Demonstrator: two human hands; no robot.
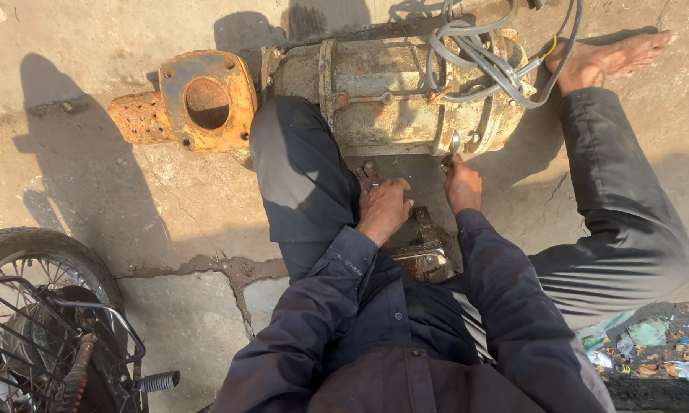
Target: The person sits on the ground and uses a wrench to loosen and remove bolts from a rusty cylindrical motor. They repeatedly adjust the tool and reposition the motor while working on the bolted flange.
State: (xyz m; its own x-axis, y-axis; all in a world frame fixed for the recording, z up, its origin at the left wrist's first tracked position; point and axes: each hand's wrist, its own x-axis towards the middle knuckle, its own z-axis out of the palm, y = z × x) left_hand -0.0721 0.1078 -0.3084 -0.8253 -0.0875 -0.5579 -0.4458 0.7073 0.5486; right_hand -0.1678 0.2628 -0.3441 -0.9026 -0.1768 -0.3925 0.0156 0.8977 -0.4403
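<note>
Gripping a metal wrench (452, 147), the fingers of my right hand (461, 183) are closed around its handle; its head sits against the lower edge of the rusty pump motor (394, 95). I note my left hand (383, 208) resting curled just below the motor housing, beside a small dark part (369, 174); I cannot tell whether those fingers hold anything. The motor lies on its side on the cracked concrete floor (153, 199) between my legs, grey cables (490, 61) looped over it, an orange flange (207, 99) at its left end. A motorcycle wheel (31, 268) stands well apart, lower left.
</note>
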